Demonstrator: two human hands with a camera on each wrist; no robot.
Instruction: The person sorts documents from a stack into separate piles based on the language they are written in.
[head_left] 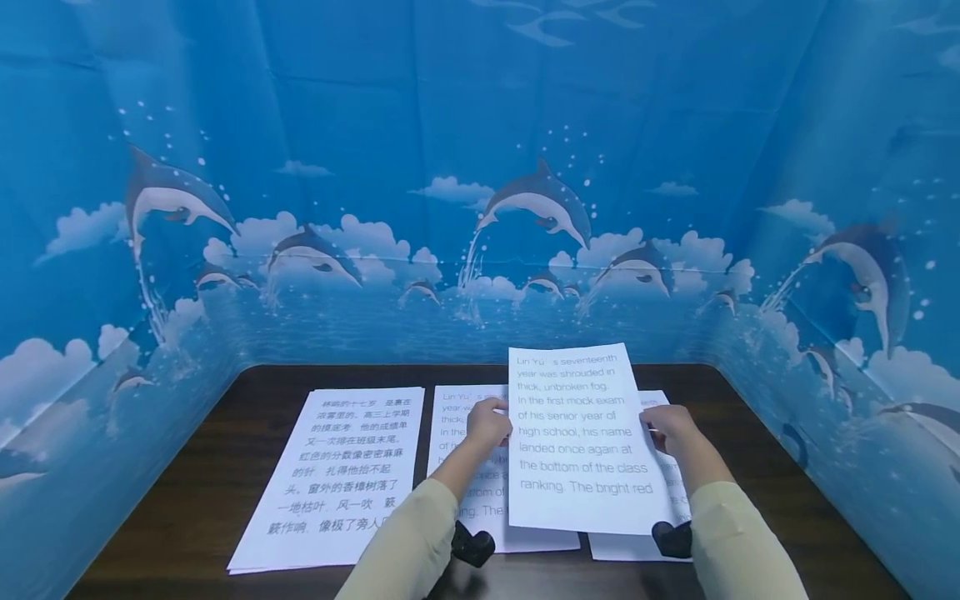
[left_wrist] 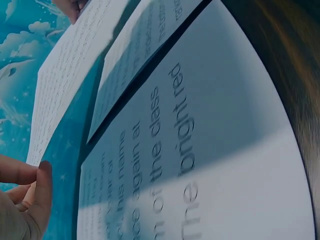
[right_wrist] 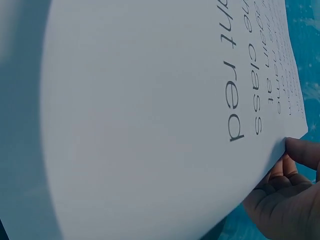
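1. By the bare left hand (head_left: 490,423), the left edge of a white rectangular paper sheet with grey English print (head_left: 573,442) is pinched narrowly.
2. By the bare right hand (head_left: 671,427), the opposite edge is pinched: thumb on the edge, other fingers curled beneath.
3. Step in hand, as judged: raised sheet being handled two-handed. Pinch should be kept light; thin paper is likely creased by hard fingertips.
4. Both edges should be held level and under mild, even tension. If the hands are pushed together, a buckle is likely; if pulled hard, a slip.
5. Any lowering is best done slowly, lower edge watched, so the paper underneath isn't dragged.
6. Sheet position: between the two hands, its lower part reaching nearer the wearer than either grip. Clear gap to the paper below is shown in the left wrist view.
7. Beneath it, a white English-printed middle sheet (head_left: 465,467) and a white right-hand sheet (head_left: 622,546) are partly covered; whether more sheets are under either can't be told.
8. Further left, a white paper stack with black Chinese print (head_left: 341,475) is laid on the dark brown wooden table (head_left: 187,492), partly hidden by the left sleeve (head_left: 412,542).
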